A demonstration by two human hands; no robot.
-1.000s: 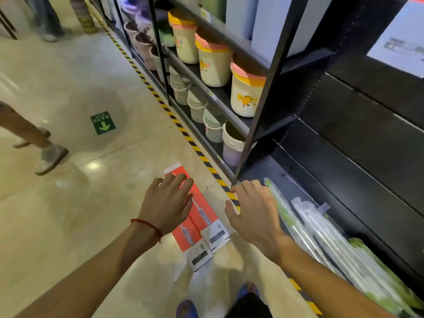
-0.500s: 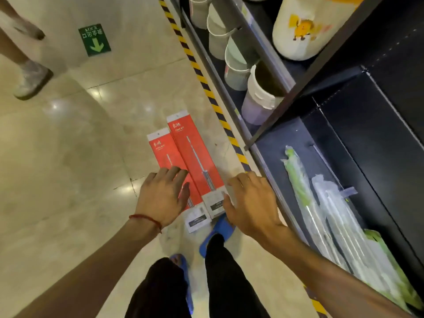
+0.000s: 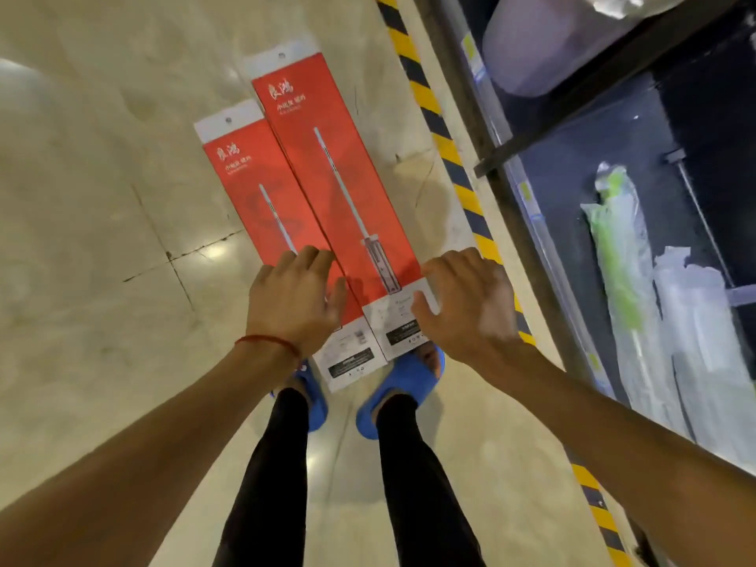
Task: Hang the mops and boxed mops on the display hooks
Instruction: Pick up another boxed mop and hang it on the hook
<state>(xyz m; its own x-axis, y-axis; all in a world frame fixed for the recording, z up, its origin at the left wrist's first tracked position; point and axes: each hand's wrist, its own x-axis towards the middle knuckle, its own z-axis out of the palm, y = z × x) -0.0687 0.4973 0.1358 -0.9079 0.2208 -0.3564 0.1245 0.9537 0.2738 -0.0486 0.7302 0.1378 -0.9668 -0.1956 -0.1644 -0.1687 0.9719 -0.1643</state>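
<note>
Two long red boxed mops lie side by side on the tiled floor, white hang tabs pointing away from me. The left box (image 3: pixel 262 190) is lower, the right box (image 3: pixel 335 165) overlaps its edge. My left hand (image 3: pixel 292 298) hovers over the near end of the left box, fingers spread, holding nothing. My right hand (image 3: pixel 466 304) is open at the right box's near right corner, fingers apart; whether it touches the box is unclear. Plastic-wrapped mops (image 3: pixel 626 280) lie on the dark bottom shelf at the right.
A yellow-black hazard stripe (image 3: pixel 446 145) runs along the shelf base. A black shelf frame (image 3: pixel 544 128) and a pale bucket (image 3: pixel 544 47) are at the upper right. My feet in blue sandals (image 3: pixel 392 394) stand at the boxes' near ends.
My view has tipped down toward the floor and closer to the boxes. Both hands have dropped nearer the near ends of the two red boxes, still holding nothing.
</note>
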